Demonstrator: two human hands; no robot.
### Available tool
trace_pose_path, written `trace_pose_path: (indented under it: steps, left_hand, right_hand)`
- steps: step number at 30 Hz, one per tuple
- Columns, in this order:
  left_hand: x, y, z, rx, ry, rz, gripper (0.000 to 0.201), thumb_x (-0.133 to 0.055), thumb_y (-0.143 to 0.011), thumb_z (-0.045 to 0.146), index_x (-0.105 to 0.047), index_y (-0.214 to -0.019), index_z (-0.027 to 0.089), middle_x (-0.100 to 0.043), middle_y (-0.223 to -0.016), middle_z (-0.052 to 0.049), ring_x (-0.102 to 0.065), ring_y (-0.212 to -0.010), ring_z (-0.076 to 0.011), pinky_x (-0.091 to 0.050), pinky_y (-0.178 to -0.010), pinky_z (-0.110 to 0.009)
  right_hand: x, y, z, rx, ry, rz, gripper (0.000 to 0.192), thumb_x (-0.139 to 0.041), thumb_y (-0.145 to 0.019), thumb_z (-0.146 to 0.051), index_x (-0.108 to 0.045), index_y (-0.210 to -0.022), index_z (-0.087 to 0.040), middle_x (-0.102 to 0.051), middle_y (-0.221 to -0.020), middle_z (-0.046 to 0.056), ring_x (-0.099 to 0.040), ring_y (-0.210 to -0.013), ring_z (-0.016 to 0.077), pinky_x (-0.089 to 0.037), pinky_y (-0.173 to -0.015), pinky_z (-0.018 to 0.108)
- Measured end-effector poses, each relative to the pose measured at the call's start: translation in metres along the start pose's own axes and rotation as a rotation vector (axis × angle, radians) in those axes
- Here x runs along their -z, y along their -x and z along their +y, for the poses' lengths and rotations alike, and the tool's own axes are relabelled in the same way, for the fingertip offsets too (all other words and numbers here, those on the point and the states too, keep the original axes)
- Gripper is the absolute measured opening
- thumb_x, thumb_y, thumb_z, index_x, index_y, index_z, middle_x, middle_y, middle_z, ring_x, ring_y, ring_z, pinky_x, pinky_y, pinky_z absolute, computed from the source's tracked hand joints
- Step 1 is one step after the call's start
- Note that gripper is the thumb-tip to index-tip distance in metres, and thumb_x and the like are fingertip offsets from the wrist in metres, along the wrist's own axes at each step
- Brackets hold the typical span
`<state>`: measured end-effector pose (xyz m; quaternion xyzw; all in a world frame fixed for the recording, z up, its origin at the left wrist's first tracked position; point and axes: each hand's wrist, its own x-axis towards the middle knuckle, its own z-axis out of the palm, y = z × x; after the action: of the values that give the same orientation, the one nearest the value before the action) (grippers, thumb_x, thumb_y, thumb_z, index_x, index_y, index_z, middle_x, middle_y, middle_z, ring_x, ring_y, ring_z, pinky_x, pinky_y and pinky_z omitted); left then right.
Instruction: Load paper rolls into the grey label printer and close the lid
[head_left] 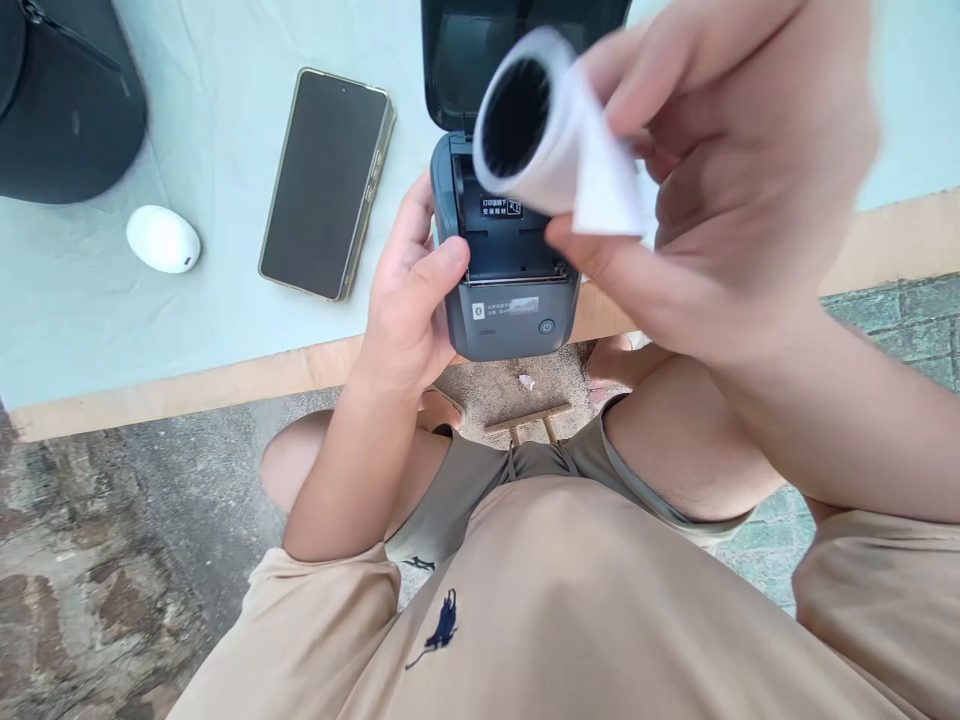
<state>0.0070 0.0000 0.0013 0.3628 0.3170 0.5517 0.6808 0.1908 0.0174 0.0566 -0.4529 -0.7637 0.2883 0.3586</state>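
Note:
A small dark grey label printer (510, 300) sits at the table's front edge with its lid (465, 50) swung up and its paper bay empty. My left hand (409, 300) grips the printer's left side, thumb on its front corner. My right hand (720, 170) holds a white paper roll (555, 140) close to the camera, above the open bay. The roll's dark hollow core faces me. A loose end of paper hangs between my thumb and fingers.
A smartphone (326, 185) lies face up left of the printer. Further left are a white egg-shaped object (163, 238) and a black bag (64, 100). A pale cloth (210, 330) covers the table. My knees and stone paving are below.

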Motion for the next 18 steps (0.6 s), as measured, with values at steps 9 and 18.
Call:
trace_pose_path:
  steps: [9,18]
  left_hand:
    - [0.002,0.002,0.000,0.022,-0.010,-0.016,0.038,-0.069,-0.082,0.037,-0.063,-0.120,0.032,-0.065,-0.124,-0.001,-0.054,-0.132,-0.0295,-0.051,-0.111,-0.046]
    - [0.001,0.001,0.002,0.023,-0.005,-0.054,0.034,-0.069,-0.084,0.037,-0.064,-0.117,0.029,-0.065,-0.120,-0.003,-0.050,-0.139,-0.0309,-0.048,-0.115,-0.046]
  right_hand:
    - [-0.002,-0.005,-0.001,0.167,0.509,-0.023,0.015,-0.046,-0.088,-0.020,-0.058,-0.097,-0.018,-0.068,-0.112,-0.004,-0.067,-0.113,0.0155,-0.052,-0.093,0.033]
    - [0.003,-0.001,0.010,0.314,0.483,-0.065,0.017,-0.047,-0.094,-0.027,-0.063,-0.096,-0.022,-0.061,-0.130,-0.004,-0.062,-0.118,0.0157,-0.053,-0.099,0.035]
